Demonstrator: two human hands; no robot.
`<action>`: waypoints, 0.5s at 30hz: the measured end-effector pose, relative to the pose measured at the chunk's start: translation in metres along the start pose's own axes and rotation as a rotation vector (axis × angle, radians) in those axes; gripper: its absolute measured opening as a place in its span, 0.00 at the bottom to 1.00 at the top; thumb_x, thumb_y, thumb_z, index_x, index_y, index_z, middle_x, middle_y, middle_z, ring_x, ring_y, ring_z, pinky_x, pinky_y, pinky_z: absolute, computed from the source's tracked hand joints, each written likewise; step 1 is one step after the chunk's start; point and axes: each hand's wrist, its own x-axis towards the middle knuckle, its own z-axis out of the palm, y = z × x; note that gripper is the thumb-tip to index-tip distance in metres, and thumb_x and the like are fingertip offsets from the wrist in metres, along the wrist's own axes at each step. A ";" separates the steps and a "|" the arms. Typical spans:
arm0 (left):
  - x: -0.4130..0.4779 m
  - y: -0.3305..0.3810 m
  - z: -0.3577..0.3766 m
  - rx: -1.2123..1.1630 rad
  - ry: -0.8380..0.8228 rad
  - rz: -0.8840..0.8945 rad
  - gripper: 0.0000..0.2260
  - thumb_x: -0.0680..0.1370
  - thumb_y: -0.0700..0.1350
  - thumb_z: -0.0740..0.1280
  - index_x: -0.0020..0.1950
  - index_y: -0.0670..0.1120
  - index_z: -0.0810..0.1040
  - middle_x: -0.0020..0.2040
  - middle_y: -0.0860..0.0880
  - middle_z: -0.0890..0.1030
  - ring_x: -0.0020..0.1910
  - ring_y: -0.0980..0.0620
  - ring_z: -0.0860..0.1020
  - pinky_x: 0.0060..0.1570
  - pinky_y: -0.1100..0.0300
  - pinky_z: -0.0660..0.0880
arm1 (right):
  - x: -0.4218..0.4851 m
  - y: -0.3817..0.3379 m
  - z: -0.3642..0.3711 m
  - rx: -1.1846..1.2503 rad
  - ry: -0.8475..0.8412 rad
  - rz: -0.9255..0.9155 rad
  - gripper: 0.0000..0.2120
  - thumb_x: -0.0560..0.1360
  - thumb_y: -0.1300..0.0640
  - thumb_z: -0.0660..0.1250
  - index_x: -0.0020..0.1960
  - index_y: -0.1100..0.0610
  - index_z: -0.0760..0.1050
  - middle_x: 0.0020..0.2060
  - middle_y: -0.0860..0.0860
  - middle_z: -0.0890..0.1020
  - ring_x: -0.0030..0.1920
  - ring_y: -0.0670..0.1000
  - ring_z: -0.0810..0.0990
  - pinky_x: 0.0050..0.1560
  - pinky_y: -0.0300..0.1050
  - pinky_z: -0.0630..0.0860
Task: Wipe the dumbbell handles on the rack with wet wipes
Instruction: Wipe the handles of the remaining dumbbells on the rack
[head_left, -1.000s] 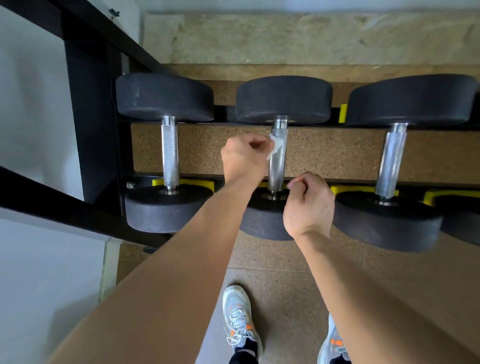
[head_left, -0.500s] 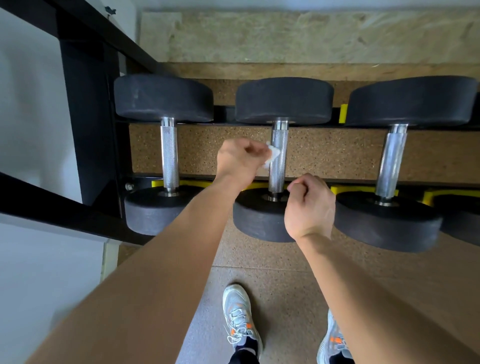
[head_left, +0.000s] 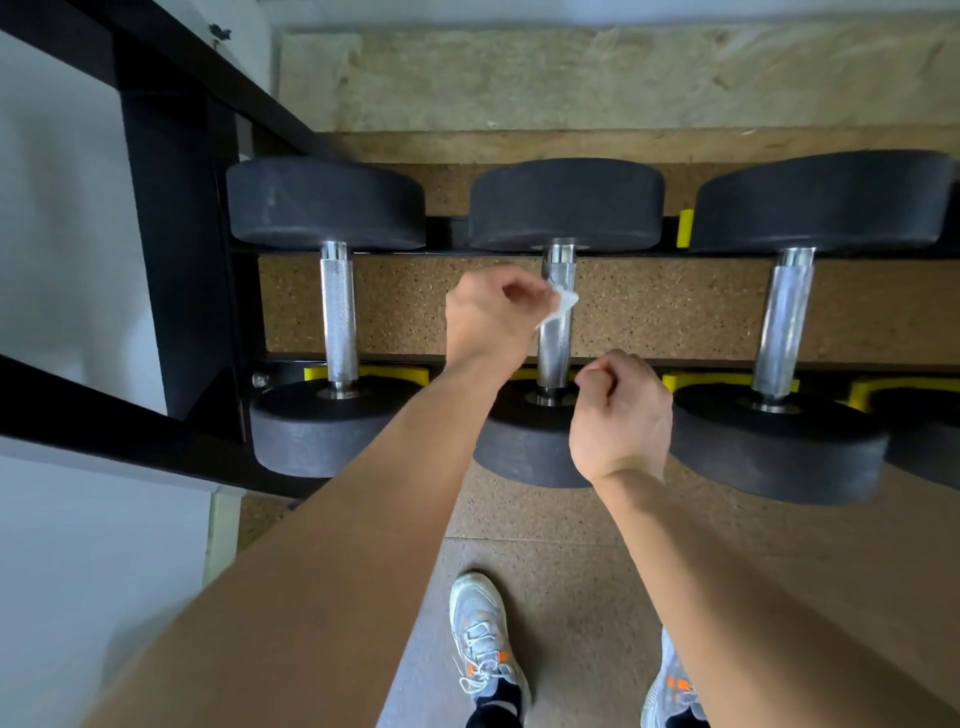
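Three black dumbbells with knurled steel handles lie across a black rack (head_left: 171, 249). My left hand (head_left: 488, 317) pinches a small white wet wipe (head_left: 561, 306) and holds it against the left side of the middle handle (head_left: 555, 343). My right hand (head_left: 621, 415) hovers in a loose fist over the near weight of the middle dumbbell (head_left: 524, 447), holding nothing. The left handle (head_left: 338, 319) and the right handle (head_left: 782, 327) are bare.
Yellow cradles (head_left: 701, 382) line the near rail of the rack. The rack's black frame rises at the left beside a white wall (head_left: 62, 218). A fourth dumbbell's weight (head_left: 924, 431) shows at the right edge. My shoes (head_left: 483, 639) stand on speckled cork flooring below.
My left hand slid the wipe down the middle handle and back up a little. My right fist stayed in place over the near weight.
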 end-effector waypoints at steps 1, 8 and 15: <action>-0.001 0.003 0.005 -0.016 0.037 0.005 0.03 0.75 0.46 0.77 0.44 0.53 0.85 0.40 0.61 0.83 0.39 0.67 0.80 0.40 0.79 0.72 | 0.000 0.000 0.000 0.003 -0.002 0.001 0.14 0.72 0.56 0.54 0.38 0.58 0.77 0.38 0.52 0.80 0.40 0.54 0.76 0.37 0.47 0.70; -0.030 -0.023 0.009 0.138 -0.034 0.061 0.06 0.74 0.42 0.78 0.49 0.50 0.85 0.42 0.58 0.82 0.41 0.64 0.79 0.44 0.76 0.74 | 0.000 0.001 0.000 -0.005 -0.009 0.002 0.10 0.75 0.60 0.59 0.39 0.59 0.77 0.40 0.53 0.80 0.41 0.56 0.76 0.39 0.51 0.73; 0.002 0.017 0.019 -0.037 0.152 0.033 0.04 0.75 0.43 0.77 0.47 0.50 0.86 0.38 0.60 0.82 0.38 0.70 0.79 0.40 0.79 0.72 | -0.001 -0.002 -0.002 0.006 -0.008 -0.007 0.12 0.74 0.58 0.57 0.39 0.59 0.78 0.39 0.53 0.80 0.40 0.55 0.76 0.39 0.49 0.72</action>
